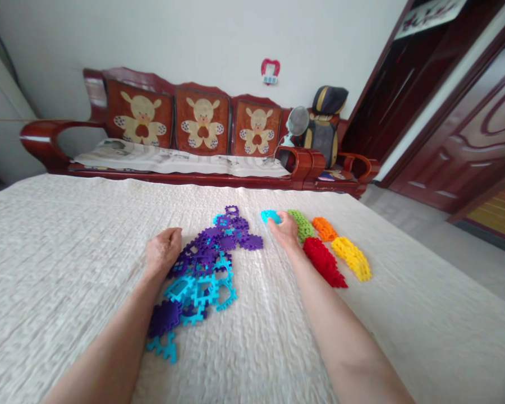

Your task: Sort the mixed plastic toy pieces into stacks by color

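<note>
My right hand [285,229] pinches a light-blue toothed plastic tile [270,216] at the far middle of the covered surface; whether it is one tile or a small stack I cannot tell. My left hand [164,249] is curled closed at the left edge of a loose pile. Its fingertips are turned away, so anything inside them is hidden. That pile mixes purple interlocking tiles [208,241] with light-blue ones [204,289], some solid, some with cut-out middles. Beside my right hand lies a row of green tiles [302,224], with a red row [323,262] nearer my forearm.
Orange tiles [324,229] and a yellow row [352,258] lie farther right. A cream quilted cover [88,269] spreads under everything. Behind it stand a wooden sofa [54,140] with bear cushions, a small fan [297,120] and a chair with a massage pad [322,140].
</note>
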`<state>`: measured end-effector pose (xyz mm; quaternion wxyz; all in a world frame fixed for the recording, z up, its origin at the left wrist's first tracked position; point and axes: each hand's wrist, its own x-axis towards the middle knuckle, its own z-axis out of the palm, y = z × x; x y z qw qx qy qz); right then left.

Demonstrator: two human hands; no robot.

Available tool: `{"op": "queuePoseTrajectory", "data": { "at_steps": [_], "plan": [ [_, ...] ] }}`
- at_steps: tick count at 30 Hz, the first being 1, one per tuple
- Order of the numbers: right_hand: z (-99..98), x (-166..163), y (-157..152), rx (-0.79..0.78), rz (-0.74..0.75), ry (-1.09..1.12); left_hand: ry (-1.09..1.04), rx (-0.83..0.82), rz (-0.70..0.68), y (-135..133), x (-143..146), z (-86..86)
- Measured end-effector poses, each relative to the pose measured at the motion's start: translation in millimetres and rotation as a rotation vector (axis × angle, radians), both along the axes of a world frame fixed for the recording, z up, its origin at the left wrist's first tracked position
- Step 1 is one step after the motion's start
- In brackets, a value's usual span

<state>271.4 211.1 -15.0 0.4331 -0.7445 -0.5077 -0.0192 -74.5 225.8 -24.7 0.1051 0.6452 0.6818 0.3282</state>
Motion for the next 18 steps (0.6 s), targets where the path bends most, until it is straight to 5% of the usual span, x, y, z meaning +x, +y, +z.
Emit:
{"op": "queuePoseTrajectory", "data": {
  "at_steps": [10, 14, 18],
  "plan": [
    [7.8, 2, 44, -0.180, -0.047, -0.175, 0.023, -0.004, -0.018, -2, 3, 1.9],
    [3.3, 1, 37, -0.071, -0.055, -0.205, 0.015, 0.001, -0.022, -1, 2, 1.3],
    [-1.6, -10, 14, 0.026, 0.133, -0.088, 0.002, -0.004, -0.021, -1, 2, 1.6]
  ]
}}
